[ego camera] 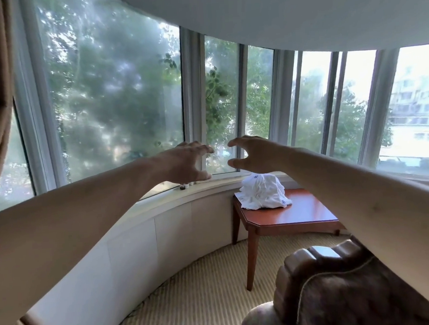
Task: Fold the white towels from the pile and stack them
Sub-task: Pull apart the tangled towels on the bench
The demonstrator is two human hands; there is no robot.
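While both arms reach forward, left hand [183, 164] and right hand [254, 155] hover spread, grasping nothing. Head view: pile of white towels [263, 192] sits crumpled at the back of the wooden side table [299, 213], untouched; apparently nothing folded or stacked yet. Curved window [119, 100], striped carpet [204, 296], armchair [341, 287] nearby.
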